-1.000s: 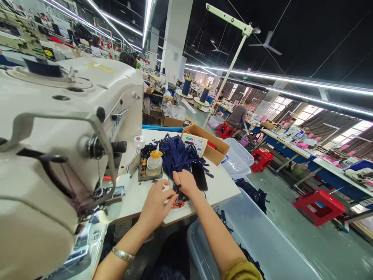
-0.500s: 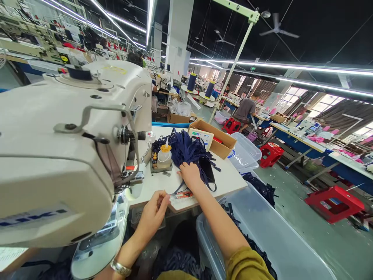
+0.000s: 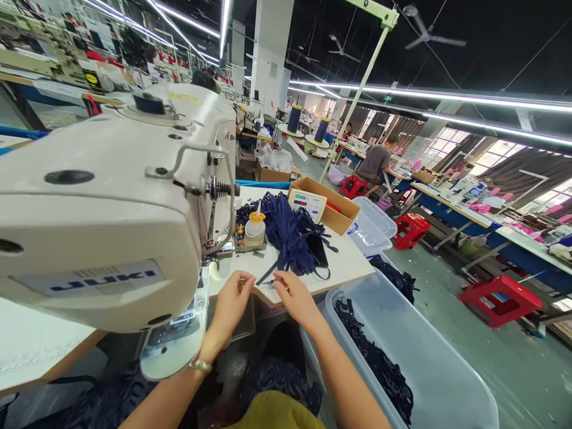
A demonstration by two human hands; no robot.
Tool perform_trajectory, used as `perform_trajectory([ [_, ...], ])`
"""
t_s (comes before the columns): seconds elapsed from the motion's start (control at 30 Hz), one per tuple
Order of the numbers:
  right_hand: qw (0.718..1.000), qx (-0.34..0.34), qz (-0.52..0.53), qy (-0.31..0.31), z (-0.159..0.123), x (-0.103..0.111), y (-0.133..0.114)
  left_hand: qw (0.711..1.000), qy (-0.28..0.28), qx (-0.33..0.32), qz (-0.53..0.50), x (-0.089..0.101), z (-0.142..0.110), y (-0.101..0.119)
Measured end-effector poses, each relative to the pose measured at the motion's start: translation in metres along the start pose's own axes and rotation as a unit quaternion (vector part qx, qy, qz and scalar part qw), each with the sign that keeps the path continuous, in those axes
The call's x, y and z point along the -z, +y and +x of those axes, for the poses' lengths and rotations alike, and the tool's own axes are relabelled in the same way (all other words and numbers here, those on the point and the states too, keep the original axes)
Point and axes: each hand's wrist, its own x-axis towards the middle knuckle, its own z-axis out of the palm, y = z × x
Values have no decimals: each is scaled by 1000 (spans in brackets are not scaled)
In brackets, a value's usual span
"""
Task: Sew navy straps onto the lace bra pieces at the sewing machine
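Both my hands are close together at the front edge of the sewing table. My left hand (image 3: pixel 232 301) is closed in a pinch near the needle area; what lies between its fingertips is too small to make out. My right hand (image 3: pixel 295 298) pinches a narrow navy strap (image 3: pixel 268 281) just above the tabletop. Behind them lies a tangled pile of navy straps (image 3: pixel 286 223), one strap trailing forward from it. The white sewing machine (image 3: pixel 111 226) stands to the left, its needle area beside my left hand.
A small tray with an oil bottle (image 3: pixel 254 229) sits by the machine. Behind the straps are a control panel (image 3: pixel 307 204) and cardboard box (image 3: pixel 333 205); a dark phone (image 3: pixel 317 250) lies beside them. At right stands a clear plastic bin (image 3: pixel 429 339) with navy straps.
My right hand has drawn back from the strap pile toward my left hand. My left hand has risen slightly and its fingertips pinch. The orange-handled tool on the table is now hidden.
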Motion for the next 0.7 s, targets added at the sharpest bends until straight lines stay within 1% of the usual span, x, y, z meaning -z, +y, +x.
perform_trajectory([
  [0.03,1000,-17,-11,8,-4,4,5,1000,17,-8,25,3,7,-2],
  [0.07,999,-29,-17,1,-9,7,10,998,30,-17,48,6,13,-4],
  [0.1,999,-36,-16,-20,-16,11,16,997,39,-27,68,8,19,-5],
  [0.17,995,-48,-11,-83,-34,11,29,993,52,-41,100,13,26,-7],
  [0.2,991,-55,-10,-121,-44,7,37,991,55,-45,112,15,27,-8],
  [0.27,979,-75,-20,-189,-69,-11,54,989,53,-47,127,19,21,-11],
  [0.33,967,-106,-46,-229,-93,-39,69,990,29,-47,130,23,5,-17],
  [0.4,958,-141,-83,-234,-114,-70,79,991,-23,-44,121,24,-20,-23],
  [0.43,955,-156,-101,-232,-122,-85,81,991,-57,-41,114,24,-35,-26],
  [0.5,948,-177,-126,-234,-129,-106,81,988,-119,-27,98,21,-68,-32],
  [0.53,945,-184,-134,-234,-128,-113,80,985,-147,-15,92,18,-84,-36],
  [0.6,944,-194,-134,-232,-118,-114,78,978,-187,20,88,10,-111,-42],
  [0.63,945,-199,-130,-225,-110,-109,77,973,-211,39,87,6,-122,-45],
  [0.7,953,-191,-110,-210,-96,-91,73,959,-263,70,78,0,-137,-46],
])
